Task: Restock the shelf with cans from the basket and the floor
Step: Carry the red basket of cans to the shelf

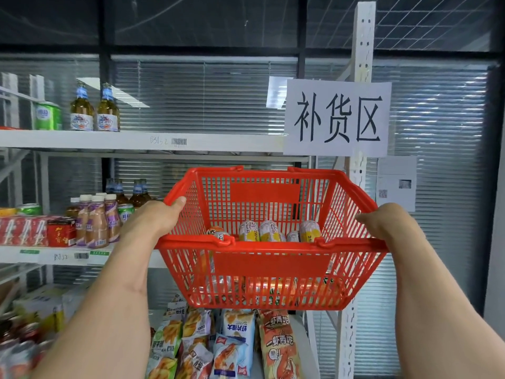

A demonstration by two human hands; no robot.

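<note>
Red basket [272, 265], raised before the shelf [142, 140]: left hand [155, 214] and right hand [385, 218] gripped opposite side rims, fingers curled. Cans [269, 231] lay inside, along the far wall.

One red basket [270, 265] is held between two hands; five yellow cans [269, 231] are counted inside; two beer bottles [94, 109] are seen up left.
</note>
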